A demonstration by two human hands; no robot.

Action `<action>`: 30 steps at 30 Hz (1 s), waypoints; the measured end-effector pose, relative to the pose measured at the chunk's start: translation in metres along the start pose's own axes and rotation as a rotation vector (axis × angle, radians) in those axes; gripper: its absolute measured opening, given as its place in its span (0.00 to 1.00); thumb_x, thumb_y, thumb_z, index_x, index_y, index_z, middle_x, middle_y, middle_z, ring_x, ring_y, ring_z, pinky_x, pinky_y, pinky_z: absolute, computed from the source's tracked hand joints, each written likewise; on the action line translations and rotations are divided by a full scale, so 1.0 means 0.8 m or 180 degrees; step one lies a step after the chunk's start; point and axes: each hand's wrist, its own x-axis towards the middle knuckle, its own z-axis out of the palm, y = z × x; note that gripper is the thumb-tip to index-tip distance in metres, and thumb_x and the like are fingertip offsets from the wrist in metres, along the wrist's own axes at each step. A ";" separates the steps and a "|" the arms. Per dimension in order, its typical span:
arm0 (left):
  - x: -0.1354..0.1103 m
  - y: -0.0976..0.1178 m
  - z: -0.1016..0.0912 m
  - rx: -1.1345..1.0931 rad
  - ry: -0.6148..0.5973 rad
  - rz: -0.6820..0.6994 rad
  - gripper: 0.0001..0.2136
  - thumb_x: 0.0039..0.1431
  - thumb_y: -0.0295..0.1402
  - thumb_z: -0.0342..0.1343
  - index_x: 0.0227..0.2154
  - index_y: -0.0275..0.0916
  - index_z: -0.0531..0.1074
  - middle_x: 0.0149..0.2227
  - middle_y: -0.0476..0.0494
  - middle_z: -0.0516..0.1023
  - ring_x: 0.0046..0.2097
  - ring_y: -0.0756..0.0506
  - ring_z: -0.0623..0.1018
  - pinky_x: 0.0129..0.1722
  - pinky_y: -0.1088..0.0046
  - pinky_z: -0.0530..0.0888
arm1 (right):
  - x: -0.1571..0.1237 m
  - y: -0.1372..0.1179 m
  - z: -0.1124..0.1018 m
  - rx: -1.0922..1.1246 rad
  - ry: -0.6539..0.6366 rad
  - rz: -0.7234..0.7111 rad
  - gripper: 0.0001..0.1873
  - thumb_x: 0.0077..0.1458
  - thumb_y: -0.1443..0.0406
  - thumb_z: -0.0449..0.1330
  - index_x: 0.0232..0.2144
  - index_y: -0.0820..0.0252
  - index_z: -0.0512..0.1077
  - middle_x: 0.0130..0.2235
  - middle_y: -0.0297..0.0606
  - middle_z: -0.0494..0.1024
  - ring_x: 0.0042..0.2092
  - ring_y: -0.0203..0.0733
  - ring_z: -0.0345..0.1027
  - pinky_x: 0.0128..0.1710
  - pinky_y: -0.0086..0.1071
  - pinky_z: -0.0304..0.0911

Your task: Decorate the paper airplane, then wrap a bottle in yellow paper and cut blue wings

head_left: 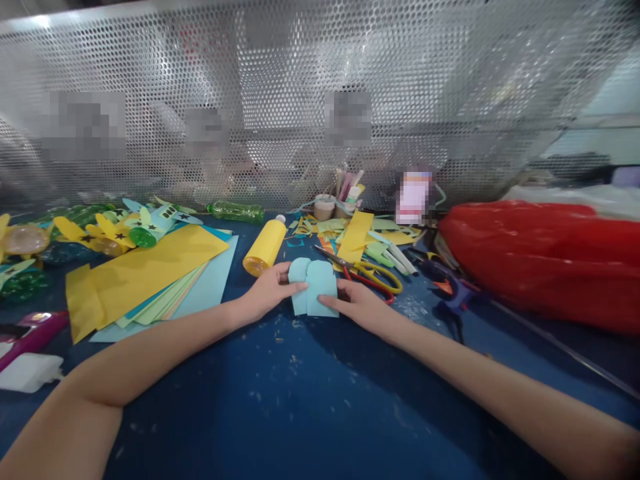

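A light blue paper piece [315, 288] with rounded top lobes lies on the dark blue table [310, 400]. My left hand [270, 290] presses its left side, thumb on top and fingers laid across the paper. My right hand [357, 303] pinches its right lower edge, fingers closed on the paper. Both forearms reach in from the bottom corners.
A yellow glue bottle [265, 248] lies just behind my left hand. Yellow-handled scissors [367, 273] rest behind my right hand. A stack of yellow and blue paper sheets [150, 283] sits left, a red plastic bag [545, 257] right. A perforated metal screen [320, 100] closes off the back.
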 end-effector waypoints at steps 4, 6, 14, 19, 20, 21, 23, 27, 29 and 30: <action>0.002 -0.007 -0.001 -0.0083 -0.0006 -0.0008 0.22 0.44 0.37 0.69 0.43 0.34 0.73 0.43 0.38 0.81 0.45 0.41 0.79 0.46 0.64 0.73 | 0.001 0.003 -0.001 -0.0121 -0.0045 -0.0004 0.23 0.49 0.51 0.63 0.42 0.60 0.75 0.41 0.42 0.81 0.43 0.51 0.74 0.45 0.46 0.69; 0.002 -0.010 -0.001 -0.0125 0.0025 0.0029 0.21 0.44 0.38 0.69 0.41 0.34 0.74 0.42 0.39 0.81 0.44 0.41 0.79 0.46 0.64 0.73 | 0.002 0.004 -0.001 -0.0124 -0.0059 0.0002 0.23 0.49 0.50 0.63 0.42 0.60 0.75 0.40 0.42 0.81 0.43 0.51 0.74 0.45 0.45 0.70; 0.000 -0.012 -0.001 -0.0124 -0.0049 0.0073 0.21 0.48 0.41 0.66 0.42 0.34 0.75 0.44 0.38 0.81 0.47 0.40 0.78 0.51 0.60 0.71 | 0.000 -0.001 0.001 0.0321 0.0290 0.0121 0.25 0.46 0.50 0.65 0.43 0.59 0.75 0.41 0.41 0.81 0.43 0.51 0.75 0.49 0.47 0.67; -0.001 -0.013 -0.001 -0.0030 -0.0108 -0.0002 0.20 0.49 0.40 0.66 0.42 0.34 0.74 0.46 0.37 0.80 0.48 0.39 0.78 0.50 0.60 0.72 | 0.001 0.002 0.000 0.0328 0.0235 0.0152 0.23 0.46 0.51 0.66 0.42 0.57 0.75 0.39 0.40 0.82 0.44 0.52 0.74 0.48 0.47 0.68; -0.001 -0.013 -0.001 -0.0031 -0.0115 -0.0011 0.19 0.48 0.39 0.66 0.42 0.34 0.74 0.46 0.37 0.80 0.48 0.39 0.78 0.50 0.60 0.72 | 0.001 0.003 0.000 0.0311 0.0218 0.0145 0.23 0.46 0.50 0.66 0.41 0.57 0.75 0.39 0.39 0.82 0.45 0.52 0.74 0.48 0.47 0.68; -0.001 -0.013 -0.001 -0.0031 -0.0116 -0.0017 0.19 0.48 0.39 0.66 0.41 0.34 0.74 0.45 0.37 0.80 0.48 0.39 0.78 0.50 0.60 0.72 | 0.001 0.003 0.000 0.0304 0.0199 0.0137 0.23 0.46 0.50 0.65 0.41 0.57 0.75 0.39 0.39 0.82 0.45 0.52 0.74 0.48 0.48 0.68; -0.001 -0.013 -0.001 -0.0045 -0.0114 -0.0029 0.19 0.48 0.38 0.67 0.41 0.33 0.74 0.45 0.36 0.80 0.48 0.39 0.78 0.50 0.61 0.72 | 0.002 0.003 0.000 0.0317 0.0167 0.0121 0.23 0.46 0.50 0.66 0.42 0.57 0.75 0.40 0.40 0.81 0.45 0.52 0.74 0.49 0.48 0.68; -0.001 -0.013 -0.002 -0.0075 -0.0060 -0.0051 0.20 0.47 0.39 0.67 0.41 0.33 0.74 0.45 0.36 0.80 0.47 0.40 0.79 0.50 0.60 0.72 | 0.001 0.000 0.001 0.0386 0.0179 0.0099 0.22 0.48 0.51 0.65 0.43 0.56 0.75 0.43 0.40 0.80 0.46 0.51 0.73 0.51 0.47 0.66; 0.000 -0.014 -0.002 -0.0091 -0.0040 -0.0050 0.20 0.47 0.39 0.67 0.41 0.33 0.74 0.44 0.37 0.80 0.47 0.40 0.79 0.50 0.60 0.72 | 0.000 0.000 0.002 0.0452 0.0179 0.0079 0.22 0.49 0.51 0.64 0.43 0.55 0.75 0.45 0.40 0.80 0.46 0.50 0.74 0.52 0.47 0.66; 0.000 -0.014 -0.002 -0.0098 -0.0033 -0.0048 0.20 0.47 0.39 0.67 0.41 0.33 0.74 0.44 0.37 0.80 0.47 0.40 0.79 0.50 0.60 0.72 | 0.000 0.000 0.002 0.0472 0.0169 0.0067 0.22 0.49 0.51 0.64 0.43 0.56 0.75 0.45 0.40 0.80 0.46 0.50 0.74 0.52 0.47 0.66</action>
